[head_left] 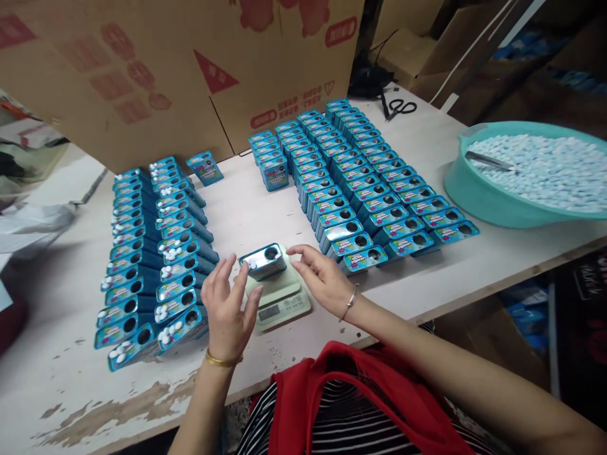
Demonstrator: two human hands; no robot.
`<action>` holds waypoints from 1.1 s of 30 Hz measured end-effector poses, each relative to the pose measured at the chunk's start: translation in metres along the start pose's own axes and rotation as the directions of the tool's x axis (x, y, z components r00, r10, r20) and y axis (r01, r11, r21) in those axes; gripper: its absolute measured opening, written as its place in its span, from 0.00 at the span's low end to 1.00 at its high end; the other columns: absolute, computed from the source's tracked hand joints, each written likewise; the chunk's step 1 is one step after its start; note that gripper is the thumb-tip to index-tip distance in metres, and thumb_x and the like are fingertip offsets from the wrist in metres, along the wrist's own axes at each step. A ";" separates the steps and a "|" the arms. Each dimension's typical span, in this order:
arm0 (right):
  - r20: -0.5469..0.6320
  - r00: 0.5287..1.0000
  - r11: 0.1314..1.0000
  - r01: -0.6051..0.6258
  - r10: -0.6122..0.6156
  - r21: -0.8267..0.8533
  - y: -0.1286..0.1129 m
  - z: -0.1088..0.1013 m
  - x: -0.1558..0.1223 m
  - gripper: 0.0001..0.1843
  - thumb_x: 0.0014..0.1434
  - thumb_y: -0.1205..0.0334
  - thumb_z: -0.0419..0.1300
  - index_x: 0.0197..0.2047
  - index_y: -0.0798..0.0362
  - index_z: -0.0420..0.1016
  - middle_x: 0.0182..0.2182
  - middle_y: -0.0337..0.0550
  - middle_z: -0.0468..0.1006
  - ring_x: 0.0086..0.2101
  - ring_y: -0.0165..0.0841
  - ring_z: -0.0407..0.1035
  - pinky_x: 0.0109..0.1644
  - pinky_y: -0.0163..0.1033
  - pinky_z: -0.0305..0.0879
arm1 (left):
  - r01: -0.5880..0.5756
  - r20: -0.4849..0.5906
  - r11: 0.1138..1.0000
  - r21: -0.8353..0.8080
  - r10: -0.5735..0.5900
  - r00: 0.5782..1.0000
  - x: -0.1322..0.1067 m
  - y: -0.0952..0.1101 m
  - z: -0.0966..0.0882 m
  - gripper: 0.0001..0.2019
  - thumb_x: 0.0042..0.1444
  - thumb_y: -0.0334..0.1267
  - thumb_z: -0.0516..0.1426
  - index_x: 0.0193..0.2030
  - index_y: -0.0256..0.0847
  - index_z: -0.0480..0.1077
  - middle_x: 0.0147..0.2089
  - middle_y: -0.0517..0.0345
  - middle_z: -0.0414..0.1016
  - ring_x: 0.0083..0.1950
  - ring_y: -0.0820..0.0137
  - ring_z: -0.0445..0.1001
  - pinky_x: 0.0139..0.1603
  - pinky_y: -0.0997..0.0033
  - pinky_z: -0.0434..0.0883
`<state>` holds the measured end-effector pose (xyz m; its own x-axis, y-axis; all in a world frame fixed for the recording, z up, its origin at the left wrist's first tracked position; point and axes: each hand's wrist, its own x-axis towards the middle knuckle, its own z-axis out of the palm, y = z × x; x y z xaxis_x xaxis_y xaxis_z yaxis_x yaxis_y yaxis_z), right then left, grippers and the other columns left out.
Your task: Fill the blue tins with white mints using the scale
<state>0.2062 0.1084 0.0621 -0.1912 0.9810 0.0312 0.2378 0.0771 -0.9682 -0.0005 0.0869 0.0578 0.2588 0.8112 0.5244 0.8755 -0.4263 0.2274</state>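
Observation:
A blue candy tin [263,261] with a round hole in its top stands upright on a small pale green digital scale [279,308]. My left hand [227,309] is at the tin's left end, its fingers spread; whether a fingertip touches the tin I cannot tell. Just off the right end, my right hand [323,278] has thumb and fingers apart and holds nothing. A few white candies lie on the tin's top by my left fingers. Left of the scale, rows of similar tins [176,287] stand close together, many with white candies on their tops.
More rows of blue tins [353,183] stand right of the scale. A single tin [205,168] is before the big cardboard box [156,76]. At the right, a turquoise basin [502,205] is full of pale candies, with a metal scoop [490,161] on them. Scissors [401,107] lie behind.

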 end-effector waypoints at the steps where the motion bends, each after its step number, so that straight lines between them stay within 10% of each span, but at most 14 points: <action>1: 0.006 0.999 0.997 0.037 -0.037 -0.068 -0.004 0.001 0.005 0.15 0.64 0.57 0.49 0.51 0.53 0.67 0.23 0.34 0.62 0.25 0.27 0.57 0.32 0.33 0.54 | -0.001 0.004 1.000 0.004 0.001 1.000 0.001 0.001 0.002 0.24 0.59 0.40 0.55 0.62 0.47 0.59 0.64 0.47 0.59 0.66 0.56 0.57 0.63 0.50 0.57; 9: 0.029 0.998 0.966 0.056 -0.050 -0.251 -0.016 0.008 0.031 0.09 0.64 0.59 0.51 0.42 0.51 0.70 0.23 0.34 0.65 0.25 0.27 0.59 0.33 0.32 0.52 | -0.067 0.082 0.997 -0.028 0.069 0.994 0.020 0.014 0.018 0.22 0.61 0.40 0.53 0.62 0.45 0.58 0.68 0.45 0.53 0.69 0.55 0.50 0.64 0.46 0.53; 16: -0.052 0.998 0.998 0.022 -0.019 0.060 -0.011 0.005 0.033 0.14 0.64 0.54 0.50 0.49 0.52 0.65 0.20 0.31 0.57 0.22 0.26 0.55 0.29 0.32 0.50 | -0.023 0.164 0.999 -0.031 0.028 0.986 0.040 0.006 0.012 0.26 0.60 0.47 0.54 0.62 0.41 0.57 0.58 0.44 0.65 0.59 0.56 0.64 0.58 0.54 0.60; 21: 0.080 0.973 0.918 -0.229 0.215 0.324 0.021 0.005 -0.002 0.19 0.59 0.44 0.52 0.38 0.52 0.66 0.21 0.33 0.58 0.23 0.27 0.54 0.28 0.32 0.52 | -0.049 0.320 0.988 -0.150 0.095 0.943 0.089 -0.015 0.013 0.17 0.60 0.47 0.52 0.50 0.40 0.65 0.42 0.52 0.71 0.43 0.64 0.70 0.43 0.65 0.66; 28: 0.087 0.889 0.819 -0.450 0.450 0.355 0.062 0.003 -0.037 0.25 0.51 0.37 0.56 0.28 0.53 0.64 0.21 0.34 0.58 0.23 0.26 0.51 0.27 0.32 0.48 | -0.123 0.329 0.992 0.017 0.110 0.938 0.215 -0.046 0.101 0.17 0.55 0.42 0.56 0.51 0.40 0.65 0.46 0.50 0.69 0.45 0.62 0.68 0.45 0.64 0.64; 33: 0.173 0.815 0.710 -0.569 0.553 0.414 0.075 0.004 -0.042 0.27 0.48 0.32 0.55 0.28 0.50 0.61 0.17 0.30 0.47 0.18 0.24 0.41 0.22 0.33 0.37 | -0.133 0.327 0.985 0.113 0.090 0.941 0.249 -0.061 0.150 0.16 0.55 0.42 0.58 0.49 0.41 0.68 0.47 0.48 0.68 0.49 0.58 0.67 0.47 0.60 0.61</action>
<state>0.2285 0.0724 -0.0129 -0.1889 0.8117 -0.5526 -0.1163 -0.5773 -0.8082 0.0723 0.3753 0.0515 0.4552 0.8558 0.2458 0.8737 -0.4825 0.0617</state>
